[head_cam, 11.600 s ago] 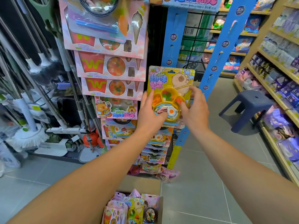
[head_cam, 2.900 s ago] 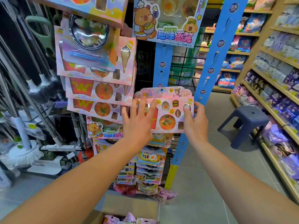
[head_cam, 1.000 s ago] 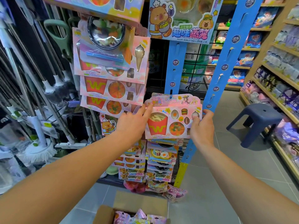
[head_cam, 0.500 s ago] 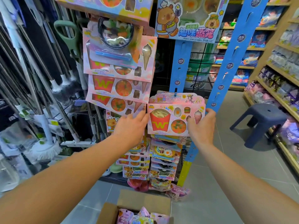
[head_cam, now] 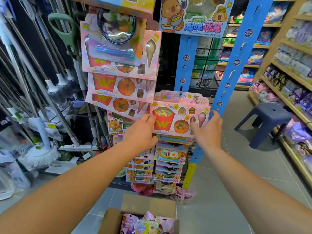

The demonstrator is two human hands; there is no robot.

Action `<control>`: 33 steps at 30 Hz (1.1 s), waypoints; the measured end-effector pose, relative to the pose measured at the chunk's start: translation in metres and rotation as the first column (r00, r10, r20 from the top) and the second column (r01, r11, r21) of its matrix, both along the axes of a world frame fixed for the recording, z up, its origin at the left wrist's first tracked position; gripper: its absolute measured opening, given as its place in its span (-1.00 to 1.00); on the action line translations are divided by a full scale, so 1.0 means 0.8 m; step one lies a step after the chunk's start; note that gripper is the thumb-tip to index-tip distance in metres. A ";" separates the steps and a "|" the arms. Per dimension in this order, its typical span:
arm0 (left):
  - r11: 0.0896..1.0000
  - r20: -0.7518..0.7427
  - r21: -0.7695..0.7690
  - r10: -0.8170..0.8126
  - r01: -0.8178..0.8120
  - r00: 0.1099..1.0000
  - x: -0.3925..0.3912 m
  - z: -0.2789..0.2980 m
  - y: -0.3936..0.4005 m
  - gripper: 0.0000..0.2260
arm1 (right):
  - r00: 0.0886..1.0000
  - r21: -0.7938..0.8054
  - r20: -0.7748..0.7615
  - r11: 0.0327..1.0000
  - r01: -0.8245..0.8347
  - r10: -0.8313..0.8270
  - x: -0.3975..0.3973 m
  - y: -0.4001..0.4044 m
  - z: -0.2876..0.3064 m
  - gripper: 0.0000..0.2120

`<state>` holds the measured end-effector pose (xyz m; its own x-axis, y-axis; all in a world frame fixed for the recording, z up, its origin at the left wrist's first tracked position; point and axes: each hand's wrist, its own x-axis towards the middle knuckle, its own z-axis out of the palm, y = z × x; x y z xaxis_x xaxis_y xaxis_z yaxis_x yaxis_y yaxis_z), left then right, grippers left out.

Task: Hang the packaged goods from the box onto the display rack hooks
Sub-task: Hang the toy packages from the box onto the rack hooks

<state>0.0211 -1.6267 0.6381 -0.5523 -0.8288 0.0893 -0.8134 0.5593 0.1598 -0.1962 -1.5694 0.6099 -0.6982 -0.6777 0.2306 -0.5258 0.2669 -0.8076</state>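
Hanging on a blue hook [head_cam: 181, 94] of the rack [head_cam: 185, 65], a pink toy pack [head_cam: 180, 115] sits between two bare hands at the middle of the view. Its clear windows show a red fries carton, a small pizza, an egg, a burger and an ice cream cone. The left hand [head_cam: 141, 132] rests at the pack's left edge, fingers relaxed and spread, fingertips touching the edge by the fries carton; it grips nothing. The right hand [head_cam: 208, 130] is at the pack's right edge, also wide and relaxed, with fingertips [head_cam: 215, 113] against the upper right corner and the thumb lying on the lower front.

More packs [head_cam: 170, 159] hang in a column just below the pink one, and similar pink sets [head_cam: 121, 85] hang to its upper left. A bear sign [head_cam: 192, 14] tops the rack.

On the floor [head_cam: 219, 191] at the bottom edge stands an open cardboard box [head_cam: 111, 220] with several colourful packs still inside. Mops [head_cam: 40, 132] lean along the left side. A dark blue stool [head_cam: 265, 122] stands on the right, next to wooden shelves [head_cam: 290, 81] filled with goods.
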 end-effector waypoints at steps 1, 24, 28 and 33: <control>1.000 -0.050 0.019 0.017 -0.016 0.999 -0.001 -0.002 0.001 -0.40 | 1.000 0.001 -0.019 1.000 0.006 -0.006 -0.002 0.002 0.000 -0.23; 0.723 -0.621 0.689 0.621 -0.044 0.477 0.149 -0.037 -0.111 -0.41 | 0.924 0.173 -0.056 0.915 -0.365 0.379 0.169 -0.055 0.009 -0.83; 0.719 -0.644 0.693 0.585 0.053 0.494 0.136 -0.048 -0.132 -0.67 | 0.953 0.207 -0.033 0.934 -0.290 0.303 0.180 -0.056 0.003 -0.79; 0.683 -0.625 0.717 0.538 0.144 0.566 0.156 -0.052 -0.153 -0.75 | 0.965 0.256 -0.012 0.934 -0.251 0.263 0.186 -0.051 -0.003 -0.72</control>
